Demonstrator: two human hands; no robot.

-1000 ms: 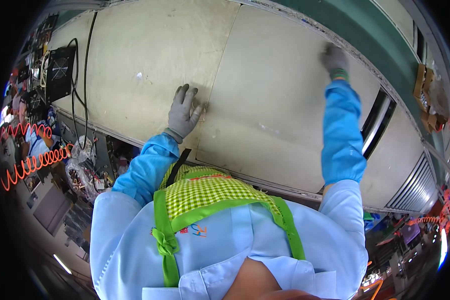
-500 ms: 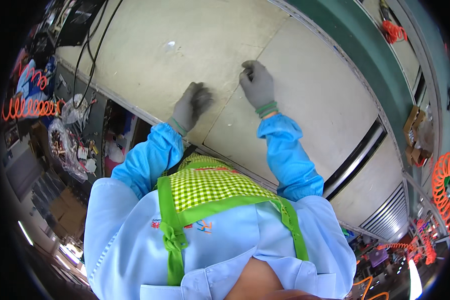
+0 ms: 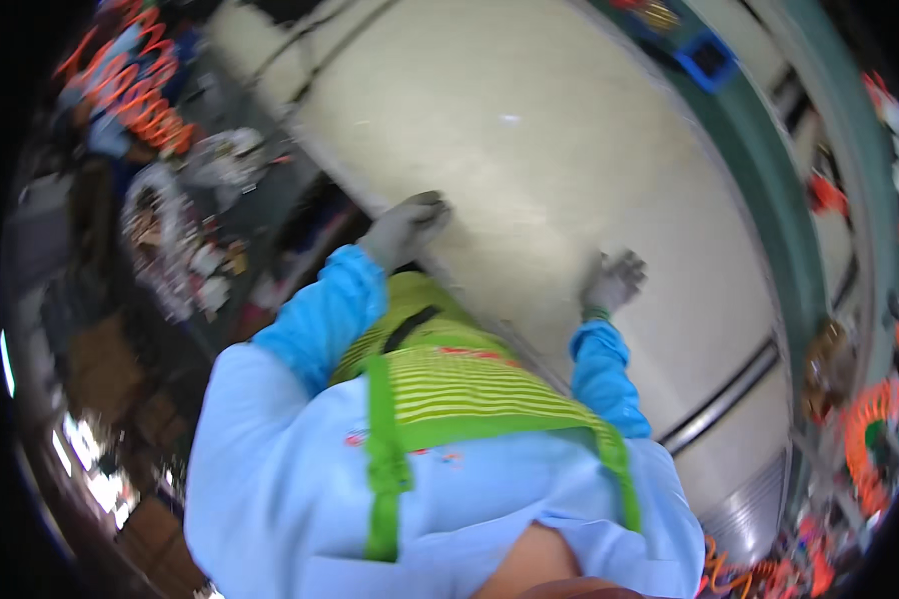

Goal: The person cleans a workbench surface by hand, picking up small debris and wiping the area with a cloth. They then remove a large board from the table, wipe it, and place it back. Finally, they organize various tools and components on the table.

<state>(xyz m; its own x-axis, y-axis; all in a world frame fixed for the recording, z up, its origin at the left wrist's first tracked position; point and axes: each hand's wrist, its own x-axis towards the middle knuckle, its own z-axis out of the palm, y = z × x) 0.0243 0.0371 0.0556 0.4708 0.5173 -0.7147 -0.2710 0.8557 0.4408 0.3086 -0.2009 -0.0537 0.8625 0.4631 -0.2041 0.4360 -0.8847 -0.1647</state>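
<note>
Both my hands wear grey gloves and blue sleeve covers. My left hand (image 3: 410,228) is over the near left edge of the pale tabletop (image 3: 489,150), its fingers curled in. Whatever those fingers hold, if anything, is hidden. Further right, my right hand (image 3: 614,283) hangs over or rests on the tabletop with fingers spread and nothing in them. Motion blurs it, and I cannot tell whether it touches the surface. My green checked apron (image 3: 469,384) is against the table's near edge.
Black cables (image 3: 315,70) cross the table's far left. A green conveyor-like strip (image 3: 744,150) runs along the right, with a blue tray (image 3: 706,60) on it. To the left are a bag of small parts (image 3: 165,245) and orange coiled hoses (image 3: 135,90). A dark slot (image 3: 719,399) lies at right.
My hands have moved apart and nearer to my body. The right hand's fingers have spread, while the left's have curled. The view has turned, and a blue tray now shows at upper right.
</note>
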